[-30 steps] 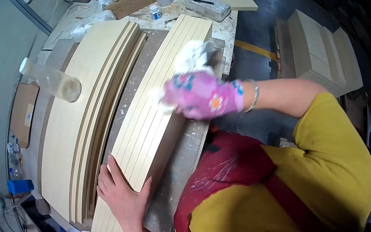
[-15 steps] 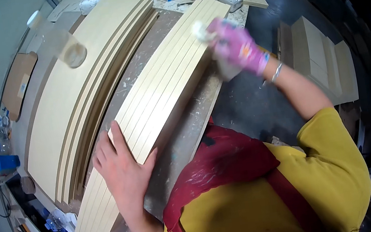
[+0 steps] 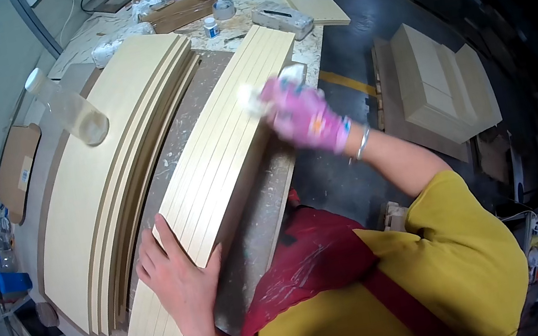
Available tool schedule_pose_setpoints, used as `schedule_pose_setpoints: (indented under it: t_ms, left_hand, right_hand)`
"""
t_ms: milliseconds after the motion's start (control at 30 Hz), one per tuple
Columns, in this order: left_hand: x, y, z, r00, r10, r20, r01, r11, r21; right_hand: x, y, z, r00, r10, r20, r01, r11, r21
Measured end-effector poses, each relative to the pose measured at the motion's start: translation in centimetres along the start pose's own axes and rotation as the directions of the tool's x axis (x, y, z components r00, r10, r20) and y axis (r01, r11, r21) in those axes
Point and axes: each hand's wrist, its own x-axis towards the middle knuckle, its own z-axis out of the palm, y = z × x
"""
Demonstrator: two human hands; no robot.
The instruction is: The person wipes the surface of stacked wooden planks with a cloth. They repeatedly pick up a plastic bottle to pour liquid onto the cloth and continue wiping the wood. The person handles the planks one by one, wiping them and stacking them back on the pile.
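Observation:
A stack of pale curved wooden boards (image 3: 223,119), set on edge side by side, runs diagonally across the bench. My left hand (image 3: 183,275) lies on its near part, bare, with the fingers spread over the edges. Farther along the stack is my right hand (image 3: 304,112) in a pink patterned glove, its fingers closed round a white cloth wad (image 3: 250,100) at the boards' top edges. Motion blurs the wad, so I cannot tell how firmly it touches. More curved boards (image 3: 113,149) lie flat in a pile to the left.
On the flat pile stands a clear bottle (image 3: 85,122) with a white cap. Beyond the boards are a small white jar (image 3: 211,28), a tape roll (image 3: 224,9), a grey block (image 3: 283,22) and a cardboard box (image 3: 183,14). Stacked panels (image 3: 434,84) stand on the right.
My right hand has moved nearer along the stack with the cloth wad. The whole view has shifted, showing more of the bench's far end. My left hand stays on the boards.

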Motion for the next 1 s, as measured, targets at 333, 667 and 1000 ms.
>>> schedule_pose_setpoints:
  t_ms: [333,667,1000]
  left_hand:
    - [-0.1,-0.4,0.2,1.000,0.024,0.015,-0.025,0.999,0.031]
    - [0.5,-0.1,0.5,1.000,0.012,-0.003,-0.012,1.000,0.027]
    - [-5.0,-6.7,-1.8,1.000,-0.009,-0.026,0.006,0.994,-0.112]
  right_hand:
    - [-1.4,-10.6,-1.2,0.976,-0.194,0.101,0.162,0.951,0.264]
    - [-0.3,-6.2,0.2,0.974,0.044,-0.221,0.062,0.891,0.450]
    - [-0.1,-1.1,1.1,0.981,0.192,0.032,-0.171,0.767,0.619]
